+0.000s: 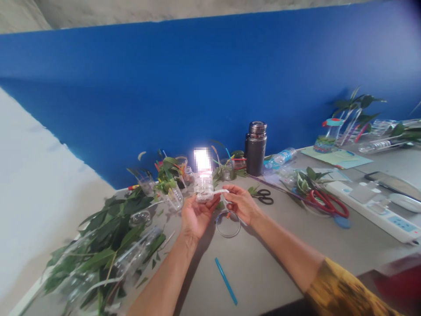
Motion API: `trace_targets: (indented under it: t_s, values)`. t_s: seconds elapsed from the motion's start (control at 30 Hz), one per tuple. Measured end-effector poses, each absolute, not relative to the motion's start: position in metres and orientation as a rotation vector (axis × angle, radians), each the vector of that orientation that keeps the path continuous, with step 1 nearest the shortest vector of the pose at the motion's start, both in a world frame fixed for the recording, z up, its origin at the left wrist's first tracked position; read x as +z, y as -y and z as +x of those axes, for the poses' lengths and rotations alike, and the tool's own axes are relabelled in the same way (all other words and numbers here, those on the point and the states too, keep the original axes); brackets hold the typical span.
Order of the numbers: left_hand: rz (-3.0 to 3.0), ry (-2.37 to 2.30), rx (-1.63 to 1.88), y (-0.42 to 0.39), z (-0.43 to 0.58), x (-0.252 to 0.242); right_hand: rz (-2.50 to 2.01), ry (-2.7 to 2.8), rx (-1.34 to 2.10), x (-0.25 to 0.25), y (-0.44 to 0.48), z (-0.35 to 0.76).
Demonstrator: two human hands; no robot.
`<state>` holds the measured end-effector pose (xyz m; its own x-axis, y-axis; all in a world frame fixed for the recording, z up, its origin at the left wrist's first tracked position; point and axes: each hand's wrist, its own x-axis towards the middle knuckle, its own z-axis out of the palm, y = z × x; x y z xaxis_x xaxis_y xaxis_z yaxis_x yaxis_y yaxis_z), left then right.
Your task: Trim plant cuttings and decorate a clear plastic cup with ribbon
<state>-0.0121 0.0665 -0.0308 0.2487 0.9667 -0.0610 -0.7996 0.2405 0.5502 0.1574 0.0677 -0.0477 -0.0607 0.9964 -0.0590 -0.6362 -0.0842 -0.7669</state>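
My left hand (197,215) is closed round the lower part of a clear plastic bottle (204,188), which stands upright in it. The bottle's upper part is bright and blurred out. A thin white strip (220,192) reaches from the bottle's base to my right hand (241,204), whose thumb and fingers pinch it. Below the hands a clear ring-shaped piece (228,224) lies on the grey table (263,263). Nearer to me is a blue straw (226,281).
Leafy branches and clear plastic pieces (108,245) cover the left side. Black-handled scissors (265,196) lie right of my right hand, with a dark thermos (256,149) behind. Red-handled scissors (329,204), a power strip (371,210) and a lidded flask (329,136) are farther right.
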Motion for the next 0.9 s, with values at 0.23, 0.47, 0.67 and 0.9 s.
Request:
trace_targets:
  t_s: [0.23,0.47,0.67,0.9]
  values:
    - [0.5,-0.474,1.277,-0.067,-0.01,-0.033,-0.724,0.72,1.573,-0.045,-0.065,0.157]
    - [0.528,-0.543,1.274,-0.065,-0.005,-0.031,-0.733,0.765,1.54,-0.039,-0.062,0.157]
    - [0.622,-0.626,1.268,-0.064,-0.002,-0.035,-0.811,0.89,1.459,-0.042,-0.062,0.158]
    - [0.712,-0.646,1.255,-0.067,-0.004,-0.045,-0.894,1.058,1.273,-0.039,-0.059,0.157]
